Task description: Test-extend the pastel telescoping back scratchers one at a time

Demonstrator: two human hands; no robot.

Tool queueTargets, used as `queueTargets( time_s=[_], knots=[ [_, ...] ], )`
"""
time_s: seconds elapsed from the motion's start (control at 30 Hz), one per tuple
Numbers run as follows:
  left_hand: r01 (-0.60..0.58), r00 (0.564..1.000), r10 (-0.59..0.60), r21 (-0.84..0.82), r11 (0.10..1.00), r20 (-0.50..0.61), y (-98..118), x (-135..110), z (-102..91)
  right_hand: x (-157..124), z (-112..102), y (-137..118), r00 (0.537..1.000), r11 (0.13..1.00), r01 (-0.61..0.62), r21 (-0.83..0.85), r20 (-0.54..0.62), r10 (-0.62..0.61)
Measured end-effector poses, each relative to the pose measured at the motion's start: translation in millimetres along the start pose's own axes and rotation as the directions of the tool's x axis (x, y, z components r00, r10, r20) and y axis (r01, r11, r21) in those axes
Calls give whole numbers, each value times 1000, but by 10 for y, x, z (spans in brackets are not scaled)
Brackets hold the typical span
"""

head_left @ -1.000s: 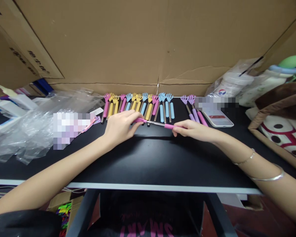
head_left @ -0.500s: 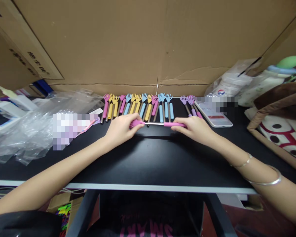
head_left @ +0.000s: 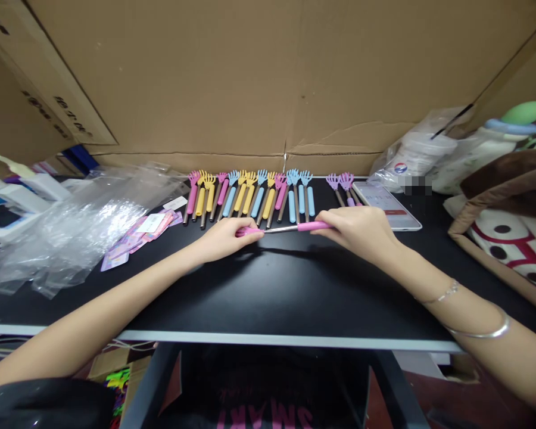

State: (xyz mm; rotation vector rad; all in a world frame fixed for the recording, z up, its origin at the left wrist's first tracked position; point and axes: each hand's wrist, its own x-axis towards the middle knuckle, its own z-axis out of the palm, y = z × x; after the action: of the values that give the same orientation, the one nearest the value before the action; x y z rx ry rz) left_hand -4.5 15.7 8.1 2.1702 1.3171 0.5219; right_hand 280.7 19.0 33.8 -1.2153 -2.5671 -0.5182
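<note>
Held level above the black table is a pink back scratcher [head_left: 312, 226] with a metal rod between its ends. My left hand [head_left: 226, 238] is closed around its claw end, mostly covering the claw. My right hand [head_left: 357, 232] grips the pink handle at the other end. Just behind, a row of back scratchers [head_left: 251, 201] in pink, yellow and blue lies with the claws pointing to the wall. Further right, a few purple back scratchers [head_left: 346, 182] lie apart from that row, partly hidden by my right hand.
Clear plastic bags [head_left: 71, 220] and colourful cards [head_left: 145, 229] lie on the left of the black table [head_left: 286, 298]. A phone [head_left: 388, 205], a bagged cup [head_left: 422, 152] and a brown-and-white bag [head_left: 504, 226] stand at the right. A cardboard wall [head_left: 250, 77] closes off the back.
My right hand has turned and shifted slightly, now covering more of the purple scratchers and the phone's edge. The held scratcher tilts a little, its left end slightly lower.
</note>
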Motion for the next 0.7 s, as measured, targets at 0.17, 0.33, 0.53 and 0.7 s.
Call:
queueTargets(
  time_s=[0.17, 0.33, 0.53, 0.7],
  knots=[
    [-6, 998, 10, 77, 997, -59, 18, -22, -21, -6, 32, 8, 1000, 1000, -15, 25, -8, 16],
    [7, 991, 16, 162, 987, -136, 66, -51, -27, -1, 67, 21, 998, 995, -51, 82, 42, 48],
    [-36, 955, 133, 341, 939, -264, 99, -79, -23, 8, 161, 38, 978, 958, -131, 254, 189, 84],
    [-90, 922, 240, 433, 897, -305, 88, -85, -24, 23, 202, 19, 938, 839, -205, 504, 346, 21]
  ],
)
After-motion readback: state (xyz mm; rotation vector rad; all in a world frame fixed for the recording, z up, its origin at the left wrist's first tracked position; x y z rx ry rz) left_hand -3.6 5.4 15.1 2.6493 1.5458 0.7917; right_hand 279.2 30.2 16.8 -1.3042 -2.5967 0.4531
